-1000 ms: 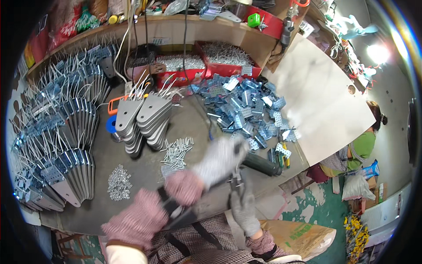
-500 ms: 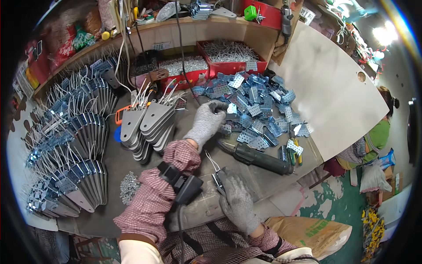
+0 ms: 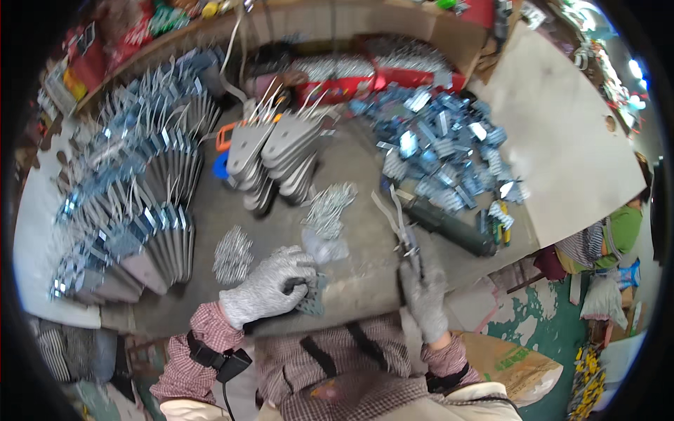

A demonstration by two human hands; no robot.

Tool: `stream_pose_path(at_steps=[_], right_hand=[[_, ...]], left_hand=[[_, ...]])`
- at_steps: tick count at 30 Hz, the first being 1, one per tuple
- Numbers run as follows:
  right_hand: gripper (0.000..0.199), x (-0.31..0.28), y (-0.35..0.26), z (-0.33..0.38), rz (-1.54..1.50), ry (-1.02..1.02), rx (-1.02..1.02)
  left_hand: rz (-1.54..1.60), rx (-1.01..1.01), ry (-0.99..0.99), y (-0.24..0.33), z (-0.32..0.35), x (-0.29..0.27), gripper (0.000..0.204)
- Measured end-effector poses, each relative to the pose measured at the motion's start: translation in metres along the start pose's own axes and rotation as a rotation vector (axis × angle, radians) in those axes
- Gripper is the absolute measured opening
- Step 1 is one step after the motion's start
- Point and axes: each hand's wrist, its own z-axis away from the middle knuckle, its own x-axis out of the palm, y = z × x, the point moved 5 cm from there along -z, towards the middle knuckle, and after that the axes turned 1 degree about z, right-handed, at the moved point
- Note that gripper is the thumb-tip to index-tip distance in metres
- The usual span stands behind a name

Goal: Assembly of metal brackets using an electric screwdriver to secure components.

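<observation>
Gripping a small flat metal plate [image 3: 311, 298] at the near edge of the counter [image 3: 365, 259], the left hand [image 3: 270, 288], in a grey knit glove, has its fingers curled tight around the piece, keeping it close to the body where it can be worked. The right hand [image 3: 425, 298], gloved the same way, is closed round the handles of a pair of pliers [image 3: 401, 228] whose thin tips point away over the counter; the tool sits just to the right of the plate but apart from it. Supplies lie within reach: two small heaps of bright pins [image 3: 232, 252] and [image 3: 328, 205] ahead of the left hand, a fanned stack of grey plates [image 3: 277, 151] beyond them, and a loose pile of shiny blue-grey brackets [image 3: 442, 151] to the right. Long rows of finished-looking assemblies [image 3: 133, 203] stand ranked along the left side, out of the working space. A dark cylindrical tool [image 3: 456, 228] rests near the brackets, and red trays [image 3: 365, 70] line the back.
</observation>
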Motion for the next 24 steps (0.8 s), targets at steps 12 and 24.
stream_pose_path(at_steps=[12, 24], right_hand=[[0.052, 0.055, -0.062, 0.019, -0.278, -0.338, 0.134], [0.07, 0.091, -0.087, 0.033, -0.92, -0.688, 0.525]], left_hand=[[0.445, -0.68, 0.281, -0.002, 0.049, 0.015, 0.024], [0.518, -0.477, 0.455, 0.024, 0.058, -0.014, 0.035]])
